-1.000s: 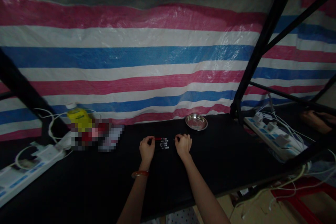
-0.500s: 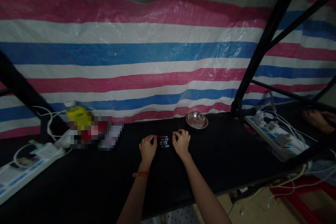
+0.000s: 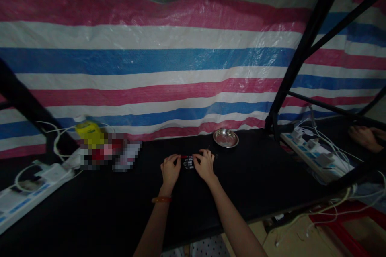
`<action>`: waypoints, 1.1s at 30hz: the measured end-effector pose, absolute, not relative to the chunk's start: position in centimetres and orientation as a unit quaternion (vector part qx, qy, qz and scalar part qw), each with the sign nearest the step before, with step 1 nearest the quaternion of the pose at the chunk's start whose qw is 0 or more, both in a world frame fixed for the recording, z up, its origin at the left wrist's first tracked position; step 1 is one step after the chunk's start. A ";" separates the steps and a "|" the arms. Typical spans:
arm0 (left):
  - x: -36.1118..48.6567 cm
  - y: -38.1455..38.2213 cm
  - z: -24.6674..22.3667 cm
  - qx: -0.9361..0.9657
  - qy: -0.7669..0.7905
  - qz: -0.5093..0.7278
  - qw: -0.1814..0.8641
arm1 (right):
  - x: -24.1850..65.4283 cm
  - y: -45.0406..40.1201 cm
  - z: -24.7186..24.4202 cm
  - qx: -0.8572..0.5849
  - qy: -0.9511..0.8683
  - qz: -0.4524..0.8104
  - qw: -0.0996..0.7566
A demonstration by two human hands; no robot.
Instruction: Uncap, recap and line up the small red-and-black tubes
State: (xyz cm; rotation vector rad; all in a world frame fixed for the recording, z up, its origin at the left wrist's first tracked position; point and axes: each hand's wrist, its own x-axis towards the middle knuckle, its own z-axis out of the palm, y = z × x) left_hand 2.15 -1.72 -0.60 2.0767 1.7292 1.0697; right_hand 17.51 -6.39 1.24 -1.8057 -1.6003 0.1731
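At the frame's centre, the left hand [image 3: 170,170] and right hand [image 3: 204,164] pinched a small dark red-tipped object [image 3: 187,162] on the black table [image 3: 259,184]. Both looked clamped on its ends, seemingly aligning it. Steady, even finger pressure seemed needed.

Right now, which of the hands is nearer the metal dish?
Right. The right hand lies just in front of the dish, slightly to its left; the left hand is farther left.
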 end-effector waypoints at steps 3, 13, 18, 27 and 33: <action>2.3 -1.8 -0.3 0.717 0.590 0.350 0.124 | 17.5 -6.3 1.1 -0.701 -0.620 0.074 0.344; 2.6 -2.0 0.2 0.713 0.603 0.323 0.157 | 17.4 -6.2 0.8 -0.713 -0.626 0.081 0.305; 2.5 -2.2 0.5 0.711 0.605 0.319 0.163 | 17.4 -6.2 1.0 -0.714 -0.617 0.071 0.324; 2.4 -2.1 0.2 0.706 0.603 0.329 0.172 | 17.5 -6.3 1.3 -0.718 -0.601 0.062 0.346; 2.3 -2.1 0.3 0.708 0.597 0.338 0.170 | 17.5 -6.3 1.3 -0.716 -0.601 0.054 0.351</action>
